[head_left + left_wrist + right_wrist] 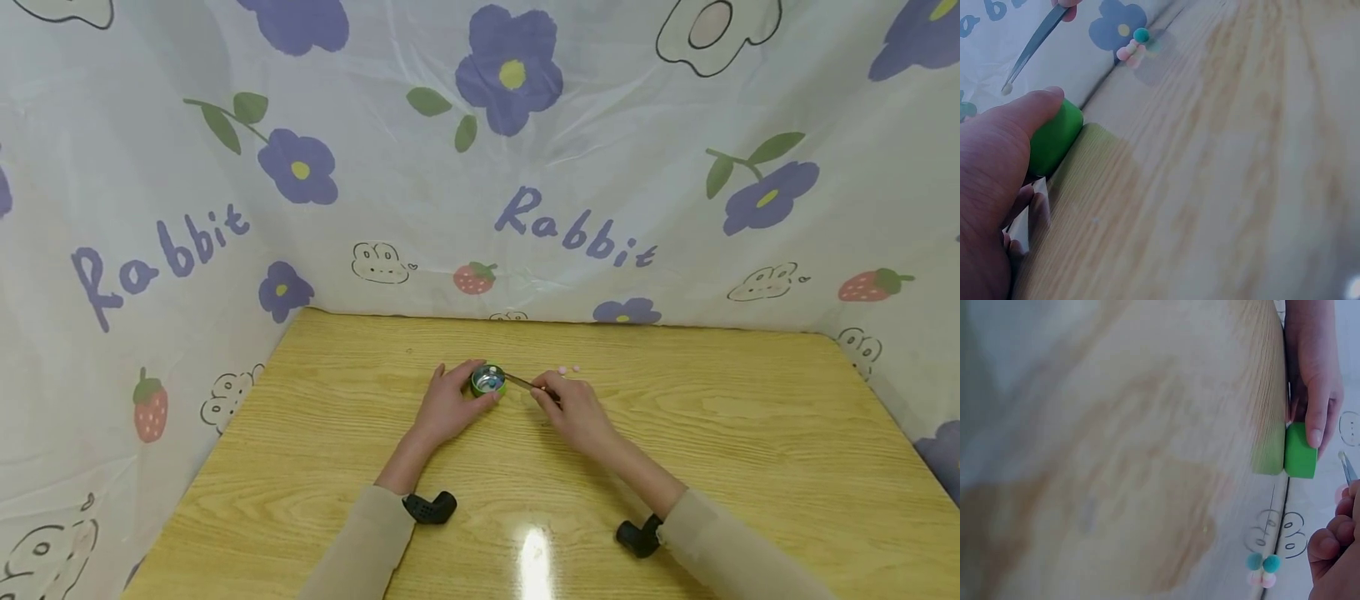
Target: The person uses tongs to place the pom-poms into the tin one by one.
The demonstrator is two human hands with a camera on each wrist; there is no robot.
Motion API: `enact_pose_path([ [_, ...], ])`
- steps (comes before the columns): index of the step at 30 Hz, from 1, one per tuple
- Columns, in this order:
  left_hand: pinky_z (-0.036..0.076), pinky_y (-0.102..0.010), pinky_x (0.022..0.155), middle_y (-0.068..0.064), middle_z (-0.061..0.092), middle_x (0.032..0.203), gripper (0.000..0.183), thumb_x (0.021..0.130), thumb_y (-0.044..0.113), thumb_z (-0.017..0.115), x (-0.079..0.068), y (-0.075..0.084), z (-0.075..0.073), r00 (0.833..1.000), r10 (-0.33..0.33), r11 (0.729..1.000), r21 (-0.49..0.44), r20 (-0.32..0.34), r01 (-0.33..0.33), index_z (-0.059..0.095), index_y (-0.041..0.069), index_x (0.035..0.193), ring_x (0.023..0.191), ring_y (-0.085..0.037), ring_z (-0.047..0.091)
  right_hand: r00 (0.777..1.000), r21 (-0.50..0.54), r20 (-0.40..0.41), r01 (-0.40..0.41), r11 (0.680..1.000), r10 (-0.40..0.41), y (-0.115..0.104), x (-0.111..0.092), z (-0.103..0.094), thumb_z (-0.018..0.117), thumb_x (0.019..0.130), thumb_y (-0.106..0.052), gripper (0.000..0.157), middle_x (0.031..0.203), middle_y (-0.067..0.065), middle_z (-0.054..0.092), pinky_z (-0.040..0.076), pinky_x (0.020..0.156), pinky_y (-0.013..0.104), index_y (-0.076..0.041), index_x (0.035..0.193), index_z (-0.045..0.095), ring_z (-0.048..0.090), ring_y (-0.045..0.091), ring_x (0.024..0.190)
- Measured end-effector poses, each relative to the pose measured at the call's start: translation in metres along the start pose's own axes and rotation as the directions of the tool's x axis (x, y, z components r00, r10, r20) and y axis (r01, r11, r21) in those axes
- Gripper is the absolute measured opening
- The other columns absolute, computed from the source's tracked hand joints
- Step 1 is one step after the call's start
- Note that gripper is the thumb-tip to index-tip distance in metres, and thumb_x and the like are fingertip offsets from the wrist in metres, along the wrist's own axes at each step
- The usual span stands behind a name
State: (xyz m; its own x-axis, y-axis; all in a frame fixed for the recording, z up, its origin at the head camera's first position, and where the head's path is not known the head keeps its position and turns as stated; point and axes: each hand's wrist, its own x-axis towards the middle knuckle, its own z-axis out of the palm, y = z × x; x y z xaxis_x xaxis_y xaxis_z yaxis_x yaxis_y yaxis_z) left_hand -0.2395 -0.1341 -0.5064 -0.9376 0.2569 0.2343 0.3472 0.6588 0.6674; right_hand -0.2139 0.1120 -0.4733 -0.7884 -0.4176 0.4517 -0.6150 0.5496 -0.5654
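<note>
A small round green container [477,392] with a shiny inside stands on the table, and my left hand [450,406] grips it with thumb and fingers around its side. My right hand [579,412] pinches metal tweezers [521,382], whose tips reach over the container's opening. Between those tips is a tiny whitish ball [1007,89], above the rim in the left wrist view. Beyond the right hand lie small pink balls [562,370], with a teal ball [1141,35] beside them in both wrist views. What lies inside the container is too small to make out.
The wood-grain table [712,467] ends at a pale curtain [420,200] printed with flowers, rabbits and strawberries, which rises behind it and on both sides. Black devices [431,507] are worn at both wrists. A bright reflection shows on the table's near part.
</note>
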Motion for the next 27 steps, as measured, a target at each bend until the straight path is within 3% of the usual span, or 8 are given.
enact_pose_path([
  [9, 0.01, -0.056, 0.125, -0.01, 0.065, 0.136, 0.06, 0.094, 0.037, 0.077, -0.0014, 0.0021, -0.0005, 1.0, -0.015, 1.0, -0.007, -0.002, 0.015, 0.06, 0.007, 0.143, 0.13, -0.03, 0.058, 0.999, 0.049, 0.015, -0.051, 0.997, 0.051, -0.0003, 0.0009, 0.0036, 0.066, 0.101, -0.008, 0.007, 0.067, -0.01, 0.052, 0.036, 0.049, 0.024, -0.004, 0.106, 0.07, 0.041, 0.003, 0.054],
  [16, 0.011, -0.056, 0.125, -0.01, 0.065, 0.136, 0.059, 0.094, 0.036, 0.077, -0.0008, 0.0043, -0.002, 1.0, -0.006, 1.0, -0.005, -0.003, 0.006, 0.06, 0.008, 0.143, 0.13, -0.03, 0.058, 0.995, 0.109, 0.0, -0.1, 0.989, 0.1, -0.0012, 0.0025, 0.0056, 0.066, 0.101, -0.007, 0.009, 0.073, -0.002, 0.061, 0.046, 0.055, 0.025, -0.003, 0.107, 0.071, 0.05, 0.004, 0.06],
  [27, 0.01, -0.054, 0.125, -0.011, 0.064, 0.137, 0.063, 0.093, 0.037, 0.078, -0.001, 0.0049, -0.0023, 1.0, -0.025, 1.0, 0.004, 0.006, 0.025, 0.058, 0.007, 0.145, 0.13, -0.031, 0.058, 0.986, 0.188, 0.003, -0.167, 0.968, 0.169, 0.0008, -0.0017, 0.0031, 0.066, 0.101, -0.007, 0.013, 0.077, 0.003, 0.064, 0.041, 0.053, 0.024, -0.001, 0.111, 0.071, 0.047, 0.007, 0.059],
])
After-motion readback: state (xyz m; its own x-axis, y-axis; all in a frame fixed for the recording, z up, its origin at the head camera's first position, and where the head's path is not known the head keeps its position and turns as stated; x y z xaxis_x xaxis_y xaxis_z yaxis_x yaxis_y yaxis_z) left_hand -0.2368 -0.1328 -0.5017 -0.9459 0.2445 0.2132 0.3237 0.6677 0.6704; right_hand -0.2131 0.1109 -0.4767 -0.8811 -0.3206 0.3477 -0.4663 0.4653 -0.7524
